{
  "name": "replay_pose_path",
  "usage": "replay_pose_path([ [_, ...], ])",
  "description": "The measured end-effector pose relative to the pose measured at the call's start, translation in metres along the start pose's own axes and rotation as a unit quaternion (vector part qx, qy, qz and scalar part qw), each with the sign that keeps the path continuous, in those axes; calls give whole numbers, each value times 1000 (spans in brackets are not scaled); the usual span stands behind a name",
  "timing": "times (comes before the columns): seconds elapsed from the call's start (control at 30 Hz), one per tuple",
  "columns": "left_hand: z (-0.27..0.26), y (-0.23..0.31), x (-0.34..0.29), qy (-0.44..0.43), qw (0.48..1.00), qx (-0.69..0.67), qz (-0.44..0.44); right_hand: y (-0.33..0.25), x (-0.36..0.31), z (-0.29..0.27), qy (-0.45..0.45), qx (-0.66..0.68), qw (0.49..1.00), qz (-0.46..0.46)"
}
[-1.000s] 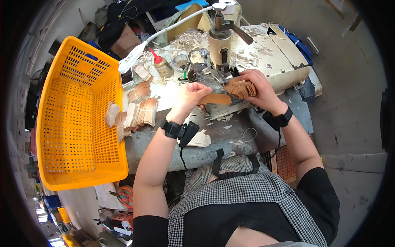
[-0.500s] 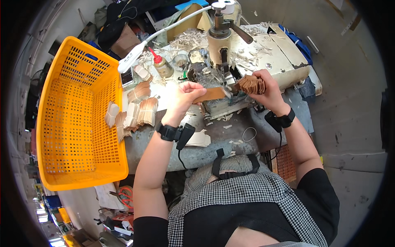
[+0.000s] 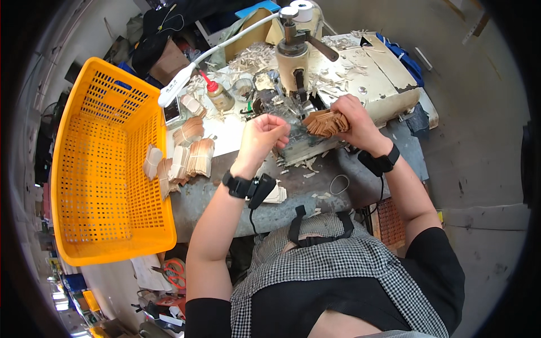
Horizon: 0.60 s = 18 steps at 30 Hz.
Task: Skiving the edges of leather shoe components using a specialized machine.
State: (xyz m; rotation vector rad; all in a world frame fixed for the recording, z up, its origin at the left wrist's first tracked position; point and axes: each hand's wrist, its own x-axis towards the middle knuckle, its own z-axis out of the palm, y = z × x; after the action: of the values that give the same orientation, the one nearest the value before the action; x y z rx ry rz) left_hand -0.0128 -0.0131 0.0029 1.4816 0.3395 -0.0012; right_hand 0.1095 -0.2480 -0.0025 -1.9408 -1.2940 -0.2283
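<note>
Before the machine head: a fan of brown strips [image 3: 327, 124] hung in the air, its left end just on the wearer's side of the machine [image 3: 293, 70] and near the foot at the bottom of the post.
Right hand [image 3: 356, 125]: gripped the fan at its right end, fingers over the far side; thumb largely hidden.
Left hand [image 3: 262, 141]: fingers curled in toward the thumb, no strip visible in them; could not tell whether the tips met.
Fan from left hand: lay to the right and slightly higher in view, well short of contact, bare gap between.
Fan's long axis: ran roughly left to right as a whole, free end toward the left hand; single strips were foreshortened, so their own direction was uncertain.
Nearer hand: right, in contact; left stood apart, level with the fan's lower part.
Pale pieces [image 3: 277, 195]: lay on the table [image 3: 222, 209] beyond the left wrist, partly covered by the wrist device [image 3: 261, 190].
Tied bundles [image 3: 200, 158]: stood left of the left hand, beside the yellow basket [image 3: 173, 239].
Rubber band [image 3: 340, 185]: lay on the table, between the two forearms, nearer the right one.
</note>
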Motion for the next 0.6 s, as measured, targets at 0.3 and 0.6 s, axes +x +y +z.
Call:
replay_pose_path([
  [0.3, 66, 14, -32, -161, 986, -22, 29, -50, -7, -21, 111, 724, 664, 149],
  [0.6, 109, 12, -34, -249, 958, -141, -27, -48, -44, -24, 159, 762, 589, 219],
])
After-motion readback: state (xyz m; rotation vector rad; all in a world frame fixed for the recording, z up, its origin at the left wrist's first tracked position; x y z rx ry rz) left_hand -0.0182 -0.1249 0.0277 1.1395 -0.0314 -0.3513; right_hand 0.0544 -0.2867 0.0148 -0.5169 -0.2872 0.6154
